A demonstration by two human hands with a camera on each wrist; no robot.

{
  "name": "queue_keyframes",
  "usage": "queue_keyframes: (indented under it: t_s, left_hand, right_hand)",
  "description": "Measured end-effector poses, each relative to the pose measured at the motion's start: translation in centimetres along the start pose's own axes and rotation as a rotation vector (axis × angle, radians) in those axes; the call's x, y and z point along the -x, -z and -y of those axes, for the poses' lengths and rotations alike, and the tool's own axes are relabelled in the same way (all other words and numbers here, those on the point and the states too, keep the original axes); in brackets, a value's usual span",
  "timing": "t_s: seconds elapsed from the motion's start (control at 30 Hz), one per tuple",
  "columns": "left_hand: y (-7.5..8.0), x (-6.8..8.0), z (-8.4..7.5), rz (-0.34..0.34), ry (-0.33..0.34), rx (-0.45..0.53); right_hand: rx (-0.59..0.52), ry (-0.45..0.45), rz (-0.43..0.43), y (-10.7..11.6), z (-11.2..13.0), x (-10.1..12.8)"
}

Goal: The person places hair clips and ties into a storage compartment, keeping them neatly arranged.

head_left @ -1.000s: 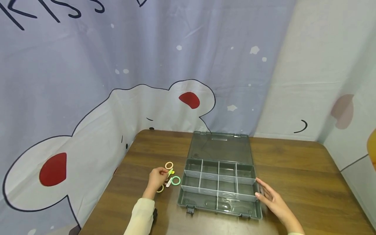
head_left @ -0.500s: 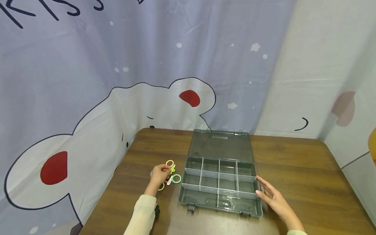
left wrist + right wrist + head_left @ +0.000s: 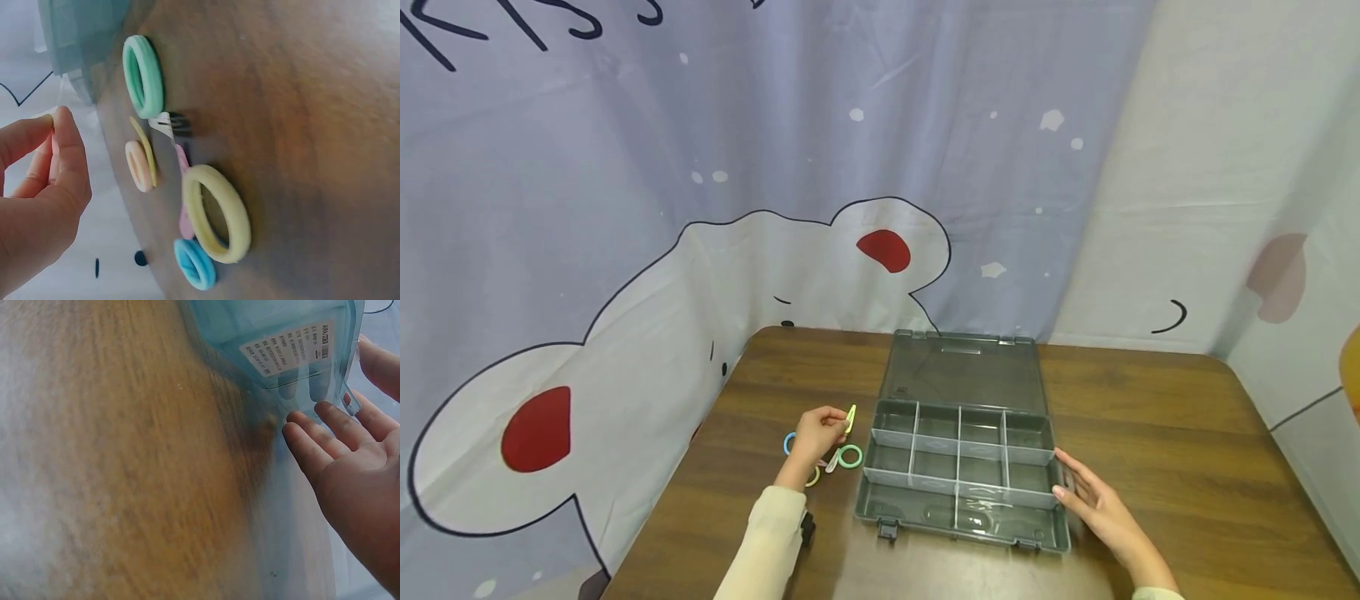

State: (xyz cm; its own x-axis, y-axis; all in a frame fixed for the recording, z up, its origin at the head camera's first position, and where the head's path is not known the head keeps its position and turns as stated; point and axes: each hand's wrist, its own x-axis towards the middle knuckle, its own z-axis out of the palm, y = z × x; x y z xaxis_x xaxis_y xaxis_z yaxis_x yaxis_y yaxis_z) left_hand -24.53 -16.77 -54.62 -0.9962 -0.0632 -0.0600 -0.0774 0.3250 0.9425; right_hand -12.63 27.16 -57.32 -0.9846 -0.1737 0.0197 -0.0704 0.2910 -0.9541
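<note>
A: Gripping what with the left hand (image 3: 818, 433)?

B: Pinching a slim, yellow-green, tapered hair clip (image 3: 852, 418) between thumb and fingertips, now holding it nearer the smoky-grey, divided plastic box (image 3: 917, 502) than half a second ago, just off its left side.

A: Meaning what for the work?

B: Apparently singling out one piece and bringing it boxward, leaving the others untouched.

A: Lying where, those others?

B: Lying left of the box, on the brown wood-grain table (image 3: 715, 500): soft-looking round hair ties in mint green (image 3: 154, 87), pale yellow (image 3: 236, 212), blue (image 3: 204, 265) and peach (image 3: 145, 172), plus thin white (image 3: 162, 125), pink (image 3: 182, 159) and yellow (image 3: 144, 140) clips.

A: Doing what with the right hand (image 3: 1097, 510)?

B: Extending loose fingers at the box's right wall, clasping nothing, possibly touching, without showing contact clearly.
</note>
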Motion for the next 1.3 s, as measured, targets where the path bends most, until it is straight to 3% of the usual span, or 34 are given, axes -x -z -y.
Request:
queue_keyframes:
  t_s: [0.3, 0.4, 0.43, 0.53, 0.63, 0.67, 0.7, 0.8, 0.97, 1.3]
  left_hand:
    - [-1.0, -0.4, -1.5, 0.054, 0.030, 0.034]
    - [-1.6, -0.8, -1.9, 0.092, -0.015, 0.061]
    - [-1.8, -1.6, -1.0, 0.123, -0.071, 0.088]
    - [-2.5, -2.1, -1.1, 0.174, -0.143, 0.106]
    - [-3.2, -2.2, -1.7, 0.200, -0.124, 0.093]
    - [-3.4, -1.6, -3.0, 0.193, -0.075, 0.068]
    - [-3.6, -1.6, -3.2, 0.196, -0.057, 0.058]
    - [-4.3, -1.7, -3.6, 0.215, -0.049, 0.043]
    - [-5.4, -2.1, -3.8, 0.253, -0.071, 0.031]
    - [-6.3, -2.6, -3.6, 0.270, -0.025, 0.015]
  right_hand:
    - [0.003, -0.018, 0.013, 0.1, 0.2, 0.1]
    - [0.008, -0.010, 0.012, 0.1, 0.1, 0.0]
    - [0.009, -0.009, 0.012, 0.2, 0.0, -0.1]
    - [0.015, -0.031, 0.018, 0.3, -0.1, -0.2]
    - [0.021, -0.058, 0.025, 0.3, -0.2, -0.2]
    - [0.021, -0.067, 0.028, 0.3, -0.2, -0.2]
    - [0.017, -0.069, 0.026, 0.3, -0.2, -0.1]
    - [0.008, -0.067, 0.025, 0.3, -0.1, -0.1]
    - [0.009, -0.072, 0.024, 0.3, -0.2, -0.1]
    - [0.004, -0.058, 0.019, 0.3, 0.1, -0.2]
